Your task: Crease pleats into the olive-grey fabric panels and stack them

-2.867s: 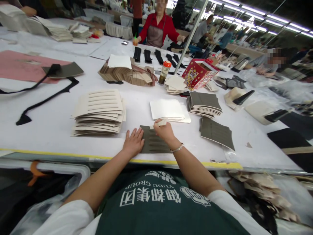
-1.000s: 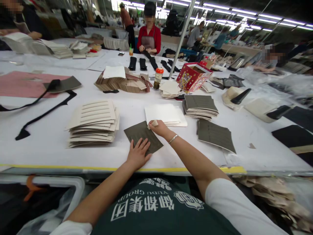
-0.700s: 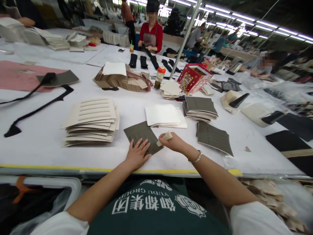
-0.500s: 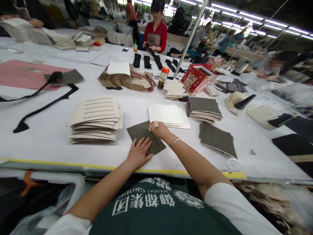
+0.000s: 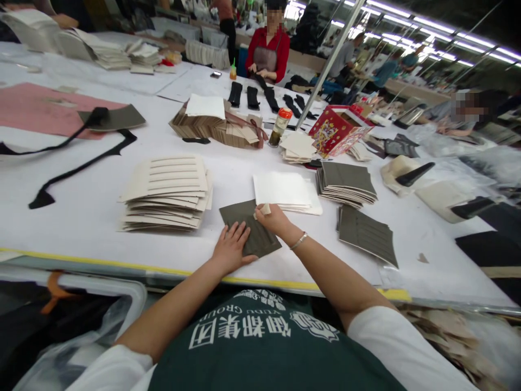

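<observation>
A flat dark olive-grey panel (image 5: 262, 236) lies angled on the white-covered desk (image 5: 89, 217). The left hand (image 5: 232, 250), fingers spread, rests on it; the right hand (image 5: 275, 219) grips a small cream-coloured piece (image 5: 265, 209) at its far side. Slack left-hand pressure could let the panel skid. Beyond, a red-sleeved co-worker (image 5: 266, 56); overhead, strip lights (image 5: 433, 24).

Apron (image 5: 260, 355) — "YUDU GROUP" — "御都集团".
</observation>
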`<state>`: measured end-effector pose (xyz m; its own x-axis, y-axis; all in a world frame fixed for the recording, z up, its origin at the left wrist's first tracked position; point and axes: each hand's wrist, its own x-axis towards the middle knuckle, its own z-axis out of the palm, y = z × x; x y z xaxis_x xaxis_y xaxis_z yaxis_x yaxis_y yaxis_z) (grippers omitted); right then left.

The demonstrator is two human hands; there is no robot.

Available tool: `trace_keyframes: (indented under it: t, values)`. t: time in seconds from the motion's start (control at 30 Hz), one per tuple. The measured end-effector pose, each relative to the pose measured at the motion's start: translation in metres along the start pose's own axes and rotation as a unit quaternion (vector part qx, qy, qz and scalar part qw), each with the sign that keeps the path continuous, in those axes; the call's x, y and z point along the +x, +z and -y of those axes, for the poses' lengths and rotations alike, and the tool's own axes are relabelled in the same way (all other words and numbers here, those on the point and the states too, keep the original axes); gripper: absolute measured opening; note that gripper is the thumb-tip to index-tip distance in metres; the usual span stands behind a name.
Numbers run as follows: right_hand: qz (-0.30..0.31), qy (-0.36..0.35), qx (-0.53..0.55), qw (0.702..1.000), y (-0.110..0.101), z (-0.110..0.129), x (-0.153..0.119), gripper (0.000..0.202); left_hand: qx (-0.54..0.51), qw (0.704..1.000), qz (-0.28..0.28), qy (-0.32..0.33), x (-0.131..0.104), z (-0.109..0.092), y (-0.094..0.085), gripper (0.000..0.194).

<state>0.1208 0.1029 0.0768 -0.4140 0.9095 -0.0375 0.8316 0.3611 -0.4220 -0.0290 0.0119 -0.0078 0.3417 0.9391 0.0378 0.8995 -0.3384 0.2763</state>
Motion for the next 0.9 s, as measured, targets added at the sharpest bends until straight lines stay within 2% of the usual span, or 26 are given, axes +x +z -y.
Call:
trace_keyframes:
  t: [0.1,0.17,0.23,0.33,0.4,0.43,0.6,0.67,0.73,0.8,0.87,0.9]
  values:
    - [0.083,0.042,0.060,0.994,-0.008,-0.012,-0.036,0.022,-0.008,1.000,0.001,-0.003,0.000,0.000,0.000,0.083]
    - [0.112,0.065,0.100,0.987,-0.010,-0.016,-0.050,0.023,-0.011,1.000,-0.003,0.001,0.000,0.001,0.001,0.083]
    - [0.087,0.051,0.098,0.990,-0.007,-0.011,-0.042,0.024,-0.012,1.000,-0.008,0.003,0.000,0.001,0.001,0.083]
    - [0.019,0.021,0.045,0.999,0.000,0.008,-0.004,0.023,-0.014,1.000,-0.008,0.003,0.000,0.001,0.001,0.083]
    - [0.005,0.019,0.016,1.000,0.002,0.019,0.012,0.023,-0.016,1.000,-0.006,0.002,-0.001,0.001,0.002,0.084]
    - [0.007,0.020,0.008,1.000,0.003,0.021,0.011,0.023,-0.019,1.000,-0.007,0.002,-0.001,0.001,0.002,0.084]
    - [0.078,0.008,-0.014,0.997,0.001,0.008,-0.047,0.024,-0.033,0.999,-0.017,-0.005,-0.001,0.001,0.002,0.085]
    - [0.081,0.002,-0.022,0.996,0.003,0.006,-0.054,0.023,-0.032,0.999,-0.013,-0.001,-0.001,0.003,0.001,0.086]
    - [0.047,0.001,-0.028,0.999,0.006,0.011,-0.038,0.024,-0.029,1.000,0.001,0.010,0.000,0.004,-0.001,0.088]
    - [0.016,0.004,-0.029,0.999,0.009,0.020,-0.010,0.026,-0.027,0.999,0.015,0.017,0.000,0.005,-0.003,0.093]
    - [0.015,0.008,-0.027,0.999,0.009,0.026,0.007,0.027,-0.027,0.999,0.018,0.012,0.000,0.006,-0.004,0.098]
    - [0.023,0.008,-0.028,0.999,0.008,0.026,0.007,0.027,-0.027,0.999,0.016,0.005,-0.001,0.006,-0.003,0.100]
